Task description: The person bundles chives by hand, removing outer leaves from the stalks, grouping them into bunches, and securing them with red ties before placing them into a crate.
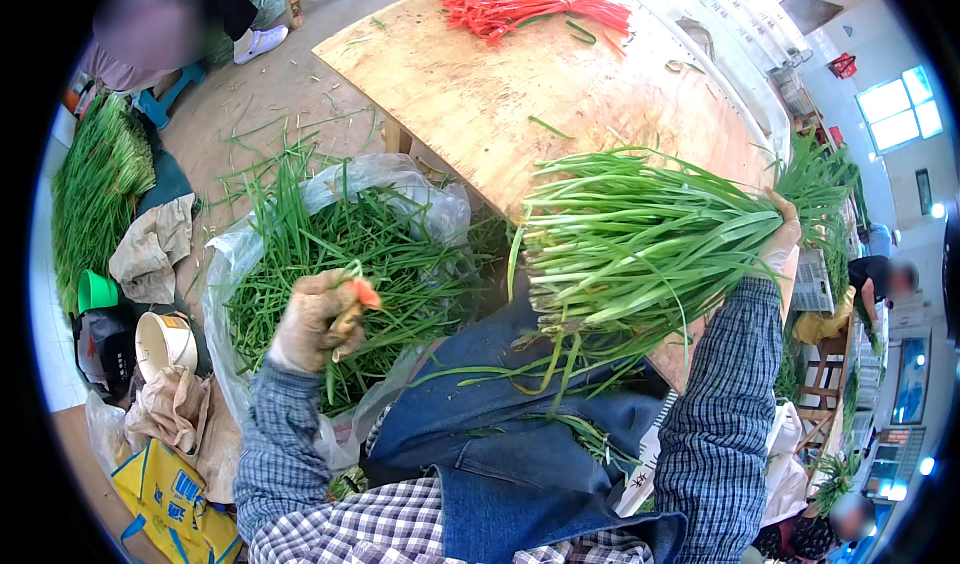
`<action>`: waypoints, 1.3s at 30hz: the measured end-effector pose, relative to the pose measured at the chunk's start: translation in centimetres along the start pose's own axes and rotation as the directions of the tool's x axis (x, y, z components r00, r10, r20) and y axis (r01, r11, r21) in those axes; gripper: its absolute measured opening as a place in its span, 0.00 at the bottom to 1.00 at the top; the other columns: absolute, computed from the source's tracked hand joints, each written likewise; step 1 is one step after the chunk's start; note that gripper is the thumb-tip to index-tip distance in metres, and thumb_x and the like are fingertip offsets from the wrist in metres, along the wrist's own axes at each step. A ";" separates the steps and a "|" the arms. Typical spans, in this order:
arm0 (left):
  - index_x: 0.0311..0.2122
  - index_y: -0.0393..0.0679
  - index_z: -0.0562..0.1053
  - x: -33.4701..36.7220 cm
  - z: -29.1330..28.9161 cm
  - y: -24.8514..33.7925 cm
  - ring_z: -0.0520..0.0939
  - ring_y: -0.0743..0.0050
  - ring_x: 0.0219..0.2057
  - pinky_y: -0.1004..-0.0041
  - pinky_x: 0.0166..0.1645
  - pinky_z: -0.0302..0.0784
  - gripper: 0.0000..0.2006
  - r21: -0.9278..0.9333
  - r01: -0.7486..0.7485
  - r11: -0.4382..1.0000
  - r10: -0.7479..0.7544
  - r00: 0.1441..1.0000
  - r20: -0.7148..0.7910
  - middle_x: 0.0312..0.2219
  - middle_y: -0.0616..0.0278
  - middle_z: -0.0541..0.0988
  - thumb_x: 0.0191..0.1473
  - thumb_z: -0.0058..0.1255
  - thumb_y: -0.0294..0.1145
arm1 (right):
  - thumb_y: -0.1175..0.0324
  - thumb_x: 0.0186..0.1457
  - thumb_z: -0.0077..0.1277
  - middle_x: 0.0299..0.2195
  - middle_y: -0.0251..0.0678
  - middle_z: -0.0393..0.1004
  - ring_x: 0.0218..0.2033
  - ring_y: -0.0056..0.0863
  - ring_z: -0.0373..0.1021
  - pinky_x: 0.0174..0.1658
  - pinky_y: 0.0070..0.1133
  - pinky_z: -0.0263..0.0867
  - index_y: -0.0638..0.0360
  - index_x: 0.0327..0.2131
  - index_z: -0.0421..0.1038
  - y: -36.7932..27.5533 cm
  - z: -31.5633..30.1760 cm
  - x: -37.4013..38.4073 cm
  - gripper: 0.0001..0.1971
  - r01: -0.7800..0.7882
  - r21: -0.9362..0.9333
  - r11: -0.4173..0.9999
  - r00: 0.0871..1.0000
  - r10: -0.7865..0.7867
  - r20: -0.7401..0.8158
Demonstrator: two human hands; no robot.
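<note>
A thick bunch of slender green stalks [650, 239] is fanning out leftward from the right grip [783, 232], pale ends [547, 282] pointing away.

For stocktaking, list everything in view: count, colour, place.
Greens bunch: one, green, right hand
Plastic bag: one, clear, left of centre
Loose greens: uncounted, green, in plastic bag
Table: one, pale wood, upper centre
Strips: one pile, red, on table
Stacked greens: one pile, green, far left
Cloths: at least two, tan, left
Tub: one, green, left
Bucket: one, cream, left
Carrier bag: one, yellow, lower left
Window: at least one, white, upper right
Other people: at least three, mixed clothing, edges
Denim clothing: uncounted, blue, bottom centre
Left hand: one, checked sleeve, over loose greens
Right hand: one, checked sleeve, holding bunch
</note>
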State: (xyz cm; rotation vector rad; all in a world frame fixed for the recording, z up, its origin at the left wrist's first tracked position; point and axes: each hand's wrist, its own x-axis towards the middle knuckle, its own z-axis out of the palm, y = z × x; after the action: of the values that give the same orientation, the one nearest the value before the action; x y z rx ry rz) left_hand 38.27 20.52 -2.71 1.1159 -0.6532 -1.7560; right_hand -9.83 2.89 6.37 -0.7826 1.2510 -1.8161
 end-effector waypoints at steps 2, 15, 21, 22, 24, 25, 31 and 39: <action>0.41 0.31 0.69 1.0 -3.3 -0.8 0.76 0.73 0.19 0.78 0.25 0.71 0.18 0.565 0.134 0.814 -0.074 0.989 -0.129 0.20 0.60 0.75 0.49 0.47 0.35 | 0.71 0.43 0.46 0.21 0.38 0.70 0.19 0.30 0.67 0.25 0.23 0.66 0.67 0.29 0.68 0.0 0.4 -0.5 0.09 -0.020 0.055 0.998 1.000 0.020 0.000; 0.38 0.35 0.69 6.2 11.4 -1.8 0.66 0.87 0.18 0.84 0.21 0.64 0.09 0.461 -0.192 0.867 0.174 0.981 0.083 0.23 0.69 0.70 0.52 0.44 0.27 | 0.72 0.48 0.45 0.20 0.32 0.70 0.18 0.24 0.65 0.25 0.26 0.66 0.66 0.35 0.67 -2.4 -0.9 -1.5 0.10 0.022 0.224 0.974 0.993 -0.047 0.109; 0.47 0.39 0.66 5.3 6.0 -2.0 0.75 0.75 0.31 0.77 0.33 0.74 0.15 0.535 -0.243 0.809 0.238 0.968 0.079 0.38 0.60 0.72 0.53 0.45 0.31 | 0.72 0.48 0.44 0.20 0.30 0.69 0.17 0.20 0.59 0.23 0.21 0.58 0.66 0.36 0.68 -1.4 -2.0 -0.8 0.11 -0.094 0.356 0.930 0.927 -0.049 0.373; 0.50 0.40 0.65 5.5 7.8 -1.4 0.76 0.72 0.34 0.76 0.35 0.75 0.18 0.473 -0.291 0.832 0.237 0.956 0.172 0.42 0.57 0.71 0.53 0.45 0.31 | 0.72 0.48 0.44 0.20 0.30 0.68 0.18 0.20 0.58 0.23 0.20 0.57 0.67 0.36 0.68 -1.6 -2.4 -0.7 0.11 -0.079 0.351 0.933 0.932 -0.056 0.358; 0.59 0.43 0.50 5.3 10.5 -0.6 0.76 0.68 0.37 0.74 0.35 0.75 0.32 0.351 -0.169 0.921 0.056 0.949 0.310 0.49 0.53 0.65 0.51 0.49 0.35 | 0.72 0.48 0.44 0.20 0.29 0.67 0.18 0.20 0.57 0.22 0.19 0.55 0.68 0.36 0.68 -1.9 -2.3 -0.8 0.12 -0.063 0.361 0.930 0.937 -0.069 0.341; 0.59 0.43 0.48 5.5 11.2 -0.8 0.76 0.69 0.36 0.74 0.34 0.76 0.33 0.224 -0.071 0.972 -0.024 0.919 0.393 0.48 0.52 0.66 0.51 0.49 0.35 | 0.72 0.48 0.44 0.20 0.30 0.68 0.19 0.19 0.57 0.23 0.19 0.55 0.68 0.37 0.68 -1.9 -2.0 -1.0 0.12 -0.054 0.355 0.933 0.945 -0.066 0.319; 0.36 0.38 0.72 4.5 10.9 -1.9 0.69 0.82 0.17 0.81 0.21 0.67 0.08 0.373 -0.019 0.928 -0.060 0.978 0.201 0.18 0.70 0.69 0.51 0.47 0.28 | 0.72 0.47 0.44 0.21 0.31 0.69 0.20 0.20 0.57 0.23 0.19 0.56 0.69 0.38 0.68 -2.3 -2.9 -0.6 0.13 -0.180 0.430 0.885 0.857 -0.073 0.509; 0.34 0.39 0.75 3.5 9.1 -0.2 0.76 0.64 0.27 0.69 0.33 0.71 0.10 0.849 -0.495 0.185 0.545 0.770 0.331 0.23 0.56 0.75 0.47 0.52 0.32 | 0.71 0.47 0.46 0.21 0.31 0.69 0.21 0.22 0.59 0.25 0.19 0.58 0.69 0.37 0.68 -2.8 -2.3 -1.8 0.13 -0.067 0.400 0.914 0.925 -0.094 0.369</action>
State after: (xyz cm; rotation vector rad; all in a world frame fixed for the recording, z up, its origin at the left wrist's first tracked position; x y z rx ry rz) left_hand 29.45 17.07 -0.21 1.3581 -1.8941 -0.6162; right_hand -11.54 6.06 8.18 -0.8515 0.5873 -1.7440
